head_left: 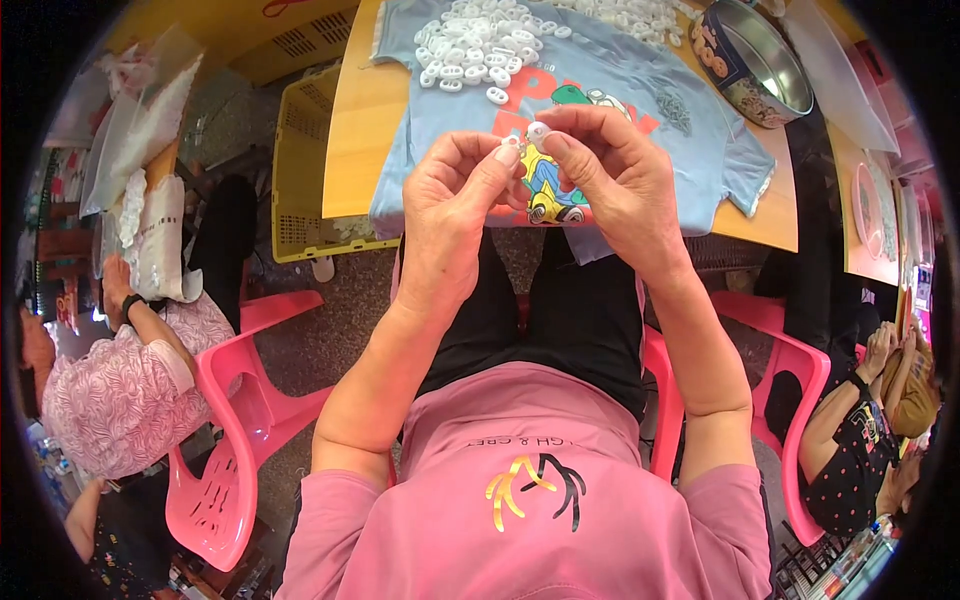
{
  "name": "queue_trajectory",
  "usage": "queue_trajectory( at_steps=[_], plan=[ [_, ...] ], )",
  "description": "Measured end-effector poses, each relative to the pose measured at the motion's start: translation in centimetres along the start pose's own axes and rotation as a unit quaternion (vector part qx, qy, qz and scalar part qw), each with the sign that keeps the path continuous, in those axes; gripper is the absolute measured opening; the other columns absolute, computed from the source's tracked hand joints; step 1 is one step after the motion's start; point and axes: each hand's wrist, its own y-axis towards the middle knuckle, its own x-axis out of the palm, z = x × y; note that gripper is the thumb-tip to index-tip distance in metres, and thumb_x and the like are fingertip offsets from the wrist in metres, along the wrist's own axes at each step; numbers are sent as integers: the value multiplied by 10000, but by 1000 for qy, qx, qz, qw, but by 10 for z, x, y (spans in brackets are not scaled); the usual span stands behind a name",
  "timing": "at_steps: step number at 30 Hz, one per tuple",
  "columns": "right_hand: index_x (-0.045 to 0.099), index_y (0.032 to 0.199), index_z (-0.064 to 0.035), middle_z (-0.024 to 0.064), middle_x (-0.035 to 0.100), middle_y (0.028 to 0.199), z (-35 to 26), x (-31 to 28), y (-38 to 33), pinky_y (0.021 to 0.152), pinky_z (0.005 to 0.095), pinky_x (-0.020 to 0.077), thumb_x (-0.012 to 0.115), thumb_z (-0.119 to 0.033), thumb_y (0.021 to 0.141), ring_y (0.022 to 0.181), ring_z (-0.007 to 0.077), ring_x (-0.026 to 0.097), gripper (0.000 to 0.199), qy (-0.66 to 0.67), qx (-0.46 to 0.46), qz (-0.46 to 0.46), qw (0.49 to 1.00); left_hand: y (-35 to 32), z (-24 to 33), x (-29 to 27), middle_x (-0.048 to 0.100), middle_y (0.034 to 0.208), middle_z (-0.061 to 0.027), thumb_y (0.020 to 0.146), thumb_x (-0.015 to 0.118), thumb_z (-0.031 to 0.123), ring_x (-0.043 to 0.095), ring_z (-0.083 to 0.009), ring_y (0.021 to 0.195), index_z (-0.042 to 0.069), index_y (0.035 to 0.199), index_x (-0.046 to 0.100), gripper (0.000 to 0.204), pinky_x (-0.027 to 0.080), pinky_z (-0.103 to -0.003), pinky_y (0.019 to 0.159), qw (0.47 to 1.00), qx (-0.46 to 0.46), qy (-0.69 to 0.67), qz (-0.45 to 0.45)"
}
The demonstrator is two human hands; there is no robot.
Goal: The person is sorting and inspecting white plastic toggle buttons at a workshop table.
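Observation:
My left hand (455, 190) and my right hand (610, 170) meet just in front of the table edge, fingertips pinched together on a small white plastic piece (530, 135). Behind them a light blue T-shirt with a cartoon print (690, 140) is spread over the wooden table (360, 110). A heap of several white oval plastic pieces (475, 45) lies on the shirt, and more of them (630, 15) lie farther right. My lap in black trousers is below the hands.
A round metal tin (760, 60) stands at the table's right. A yellow plastic crate (300, 160) sits left of the table. Pink plastic chairs (235, 420) flank me. One person sits at my left (120, 380), another at the right (860, 430). Plastic bags (150, 120) hang at left.

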Motion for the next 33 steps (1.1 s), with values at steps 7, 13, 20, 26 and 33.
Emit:
queue_trajectory(
  at_steps=[7,13,20,26,33],
  plan=[
    [654,1131,20,10,657,923,1,2,-3,646,193,456,668,-120,945,719,54,546,233,8,-4,32,999,-1,0,3,650,858,-56,938,661,131,630,-95,715,-6,990,597,159,508,-225,639,1000,11,3,11],
    [654,1128,23,14,650,917,-3,0,-7,636,192,447,659,-114,949,704,57,542,225,28,30,29,999,-5,1,7,648,860,-64,938,656,108,622,-101,717,-11,984,592,143,512,-240,650,1000,18,-11,5],
    [634,1187,-1,22,630,927,-3,-6,-10,616,227,484,626,-147,971,700,54,530,261,236,146,-20,961,-9,5,9,641,854,-59,947,648,104,611,-99,708,-4,980,588,128,509,-239,652,999,33,-28,-15],
    [627,1210,-15,12,613,930,-1,-6,-10,615,227,484,609,-174,982,704,52,521,279,330,191,-44,923,-12,5,9,638,873,-53,947,651,108,609,-90,702,2,977,582,131,510,-231,648,998,36,-40,-18],
    [636,1187,-26,27,640,938,-2,-4,-11,616,234,480,627,-173,974,704,62,534,259,299,166,-25,939,-14,7,10,638,885,-43,944,656,108,618,-81,722,1,985,583,136,519,-227,660,998,48,-20,-25]
  ],
)
